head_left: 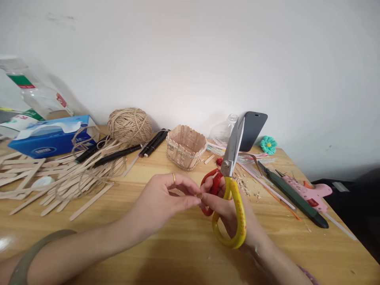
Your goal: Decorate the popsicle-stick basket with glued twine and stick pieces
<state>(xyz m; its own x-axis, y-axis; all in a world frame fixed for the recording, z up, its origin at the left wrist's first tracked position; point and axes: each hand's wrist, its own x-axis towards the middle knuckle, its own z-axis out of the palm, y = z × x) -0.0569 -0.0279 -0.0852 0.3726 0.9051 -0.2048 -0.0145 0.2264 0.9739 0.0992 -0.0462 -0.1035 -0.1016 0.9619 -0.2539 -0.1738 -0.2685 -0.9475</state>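
In the middle of the head view, my left hand has thumb and forefinger pinched on a small tan piece, possibly wood; the fingers mostly cover it. My right hand touches the same piece with its fingertips. Scissors with one red and one yellow handle hang on my right hand, blades pointing up and nearly closed. Behind both hands stands a small basket made of short wooden stick pieces, with a glittery band around it. Wood scraps lie just right of the scissors.
Many craft sticks spread across the left, by a twine ball, black markers and a blue tissue box. To the right are a phone, a teal flower, a dark green tool and a pink glue gun.
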